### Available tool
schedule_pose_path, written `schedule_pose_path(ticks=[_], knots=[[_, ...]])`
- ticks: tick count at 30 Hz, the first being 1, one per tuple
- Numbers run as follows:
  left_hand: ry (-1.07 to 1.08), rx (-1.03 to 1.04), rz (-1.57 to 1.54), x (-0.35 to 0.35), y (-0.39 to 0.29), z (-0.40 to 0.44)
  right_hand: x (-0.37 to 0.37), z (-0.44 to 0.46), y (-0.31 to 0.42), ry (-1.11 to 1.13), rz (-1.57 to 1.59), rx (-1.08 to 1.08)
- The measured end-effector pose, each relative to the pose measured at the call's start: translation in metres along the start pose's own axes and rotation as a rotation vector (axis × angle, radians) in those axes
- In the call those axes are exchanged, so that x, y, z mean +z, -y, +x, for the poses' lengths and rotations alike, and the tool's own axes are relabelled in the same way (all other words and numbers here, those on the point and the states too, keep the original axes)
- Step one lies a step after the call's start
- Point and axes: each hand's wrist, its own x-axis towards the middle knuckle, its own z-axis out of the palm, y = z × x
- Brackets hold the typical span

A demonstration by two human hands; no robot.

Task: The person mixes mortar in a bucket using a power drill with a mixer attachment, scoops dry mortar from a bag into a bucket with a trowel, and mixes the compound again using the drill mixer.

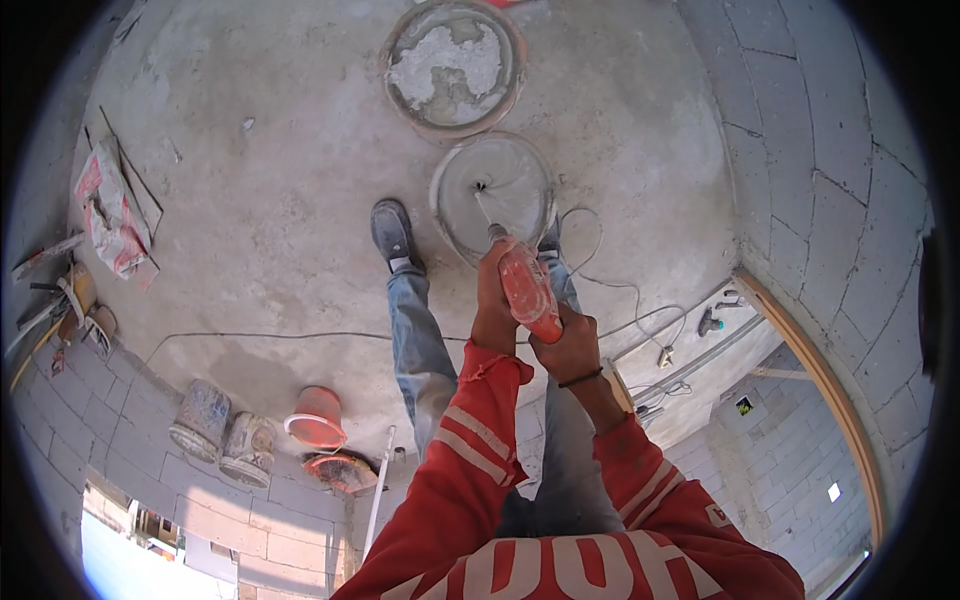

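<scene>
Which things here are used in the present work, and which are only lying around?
In use:
red drill, held by left hand and right hand
stirring rod
tub of wet grey mix
perhaps the second tub

Apparently just lying about:
crumpled sack
two stained buckets
red bucket

A dusty red power drill tilts, its thin shaft reaching into wet grey mix swirled in a round tub.

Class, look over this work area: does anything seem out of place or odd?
Yes: loose cable trails across the floor and loops beside the right foot, a possible trip hazard. A crumpled sack lies near the left wall.
</scene>
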Motion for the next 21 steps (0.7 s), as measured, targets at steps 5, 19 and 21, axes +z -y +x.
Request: schedule_pose_path(ticks=[5, 19, 21], knots=[[0.029, 0.03, 0.015, -0.002, 0.0, -0.012, 0.003, -0.007, 0.003, 0.023, -0.006, -0.006], [-0.041, 0.02, -0.051, -0.018, 0.015, -0.026, 0.007, -0.027, -0.011, 0.084, -0.049, 0.032], [-0.054, 0.004, -0.071, -0.023, 0.019, -0.023, 0.005, -0.031, -0.011, 0.086, -0.074, 0.05]])
